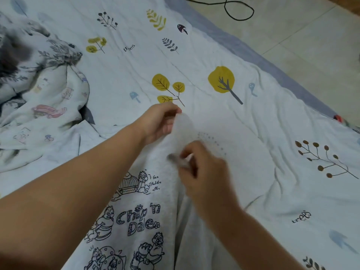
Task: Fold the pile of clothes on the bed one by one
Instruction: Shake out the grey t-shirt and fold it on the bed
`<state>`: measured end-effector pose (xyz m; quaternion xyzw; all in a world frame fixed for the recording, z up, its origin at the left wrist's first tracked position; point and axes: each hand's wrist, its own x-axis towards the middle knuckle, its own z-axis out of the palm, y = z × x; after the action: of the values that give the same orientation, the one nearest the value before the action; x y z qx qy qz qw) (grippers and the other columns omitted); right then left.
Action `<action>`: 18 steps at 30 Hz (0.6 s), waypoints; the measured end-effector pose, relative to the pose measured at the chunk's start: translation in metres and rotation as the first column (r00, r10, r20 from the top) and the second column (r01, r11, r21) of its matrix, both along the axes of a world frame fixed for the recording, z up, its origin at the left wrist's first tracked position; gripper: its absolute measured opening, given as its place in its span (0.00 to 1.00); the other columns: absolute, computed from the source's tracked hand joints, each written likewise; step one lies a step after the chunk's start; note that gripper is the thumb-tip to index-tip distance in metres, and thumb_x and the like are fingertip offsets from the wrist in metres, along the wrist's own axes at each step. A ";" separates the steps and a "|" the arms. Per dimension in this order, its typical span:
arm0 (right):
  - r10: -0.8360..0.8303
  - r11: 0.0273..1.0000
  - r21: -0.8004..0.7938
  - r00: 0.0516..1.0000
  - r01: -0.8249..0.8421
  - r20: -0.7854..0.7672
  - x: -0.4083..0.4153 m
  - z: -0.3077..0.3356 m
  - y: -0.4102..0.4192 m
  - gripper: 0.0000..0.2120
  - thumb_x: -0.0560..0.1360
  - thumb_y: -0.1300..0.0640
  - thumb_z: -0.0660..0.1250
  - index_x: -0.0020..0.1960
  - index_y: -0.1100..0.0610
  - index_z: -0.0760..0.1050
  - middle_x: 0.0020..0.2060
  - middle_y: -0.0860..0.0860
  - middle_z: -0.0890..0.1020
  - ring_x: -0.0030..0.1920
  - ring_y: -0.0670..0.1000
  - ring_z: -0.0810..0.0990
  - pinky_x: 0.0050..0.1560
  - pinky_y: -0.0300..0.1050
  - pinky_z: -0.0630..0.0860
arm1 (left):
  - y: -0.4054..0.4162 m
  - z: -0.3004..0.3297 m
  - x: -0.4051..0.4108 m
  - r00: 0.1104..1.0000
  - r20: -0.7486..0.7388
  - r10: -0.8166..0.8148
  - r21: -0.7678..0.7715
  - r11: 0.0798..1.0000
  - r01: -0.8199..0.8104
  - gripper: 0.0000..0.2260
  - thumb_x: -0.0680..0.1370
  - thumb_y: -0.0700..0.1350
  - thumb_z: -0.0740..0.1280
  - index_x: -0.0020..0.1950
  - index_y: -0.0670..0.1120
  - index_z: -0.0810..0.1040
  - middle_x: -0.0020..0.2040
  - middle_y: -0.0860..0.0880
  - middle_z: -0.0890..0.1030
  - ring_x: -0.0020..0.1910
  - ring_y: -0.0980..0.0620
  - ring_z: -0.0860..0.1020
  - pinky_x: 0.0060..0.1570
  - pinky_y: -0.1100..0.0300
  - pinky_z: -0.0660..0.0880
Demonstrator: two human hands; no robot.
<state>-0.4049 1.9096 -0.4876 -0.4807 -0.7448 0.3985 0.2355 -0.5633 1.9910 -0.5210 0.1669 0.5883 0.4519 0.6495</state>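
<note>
Near the middle of the bed, on the pale bedsheet printed with yellow trees and dark twigs [224, 55], we have the white garment with black-outline chipmunk cartoons and "Chip 'n Dale" lettering [136, 221] spread out, its printed face up and running toward the near edge. Our left hand [161, 121] pinches the garment's far end, thumb and fingers curled onto a lifted fold of white cloth. Our right hand [200, 168] is blurred; its fingers look curled round a bunched bit of the same cloth just nearer to us, with something grey showing at the grip that we cannot identify. The remaining pile of crumpled floral and cartoon-print clothes [42, 90] sits by the bed's left edge, well apart from our hands.

Judgement: we are squaring up the far hem before the first fold. To do it well, we should pull the two pinch points apart until the edge lies taut and straight, keep the print centred, and smooth the ridge between our hands flat against the sheet before folding. Slack here risks a crooked crease.
</note>
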 end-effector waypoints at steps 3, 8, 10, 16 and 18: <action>0.299 0.927 -0.273 0.947 -0.259 0.117 -0.020 -0.007 -0.022 0.17 0.76 0.51 0.64 0.65 0.49 0.68 0.47 0.47 0.78 0.44 0.46 0.77 0.49 0.41 0.75 | -0.011 -0.009 -0.011 0.973 -0.230 -0.006 -0.066 0.998 -0.010 0.05 0.76 0.41 0.65 0.51 0.43 0.72 0.37 0.49 0.76 0.30 0.54 0.74 0.28 0.65 0.72; -0.048 0.991 -0.111 0.975 0.073 0.215 -0.010 -0.019 -0.018 0.10 0.78 0.57 0.59 0.57 0.53 0.75 0.50 0.51 0.80 0.47 0.50 0.79 0.51 0.45 0.75 | -0.023 -0.015 -0.007 0.699 -0.693 -0.175 -0.102 0.984 0.146 0.21 0.73 0.45 0.69 0.62 0.45 0.65 0.47 0.49 0.72 0.42 0.51 0.73 0.40 0.60 0.70; -0.170 0.974 -0.076 0.914 0.212 0.368 0.003 -0.029 -0.003 0.11 0.79 0.56 0.57 0.58 0.55 0.73 0.51 0.52 0.79 0.50 0.52 0.78 0.50 0.45 0.73 | -0.026 -0.016 -0.007 0.589 -0.758 -0.280 -0.171 0.957 0.236 0.22 0.72 0.43 0.69 0.63 0.44 0.65 0.49 0.47 0.73 0.45 0.50 0.72 0.42 0.58 0.70; -0.084 0.921 -0.307 0.893 0.238 0.441 0.016 -0.045 0.006 0.06 0.77 0.52 0.62 0.45 0.53 0.71 0.36 0.46 0.75 0.37 0.47 0.74 0.36 0.40 0.69 | -0.033 -0.027 -0.011 0.339 -0.933 -0.119 -0.033 0.968 0.248 0.17 0.75 0.37 0.65 0.63 0.45 0.70 0.50 0.48 0.76 0.48 0.48 0.74 0.45 0.60 0.66; -0.134 0.934 -0.244 0.887 0.262 0.443 0.016 -0.044 0.007 0.07 0.77 0.52 0.62 0.42 0.53 0.72 0.34 0.46 0.75 0.35 0.45 0.73 0.34 0.39 0.67 | -0.035 -0.035 -0.011 0.183 -0.981 -0.060 -0.002 0.955 0.297 0.19 0.75 0.37 0.63 0.66 0.45 0.68 0.57 0.45 0.75 0.53 0.45 0.74 0.48 0.56 0.70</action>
<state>-0.3886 1.9167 -0.5316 -0.6590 -0.6557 0.3668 0.0350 -0.5745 1.9560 -0.5562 0.5414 0.7949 0.2199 0.1632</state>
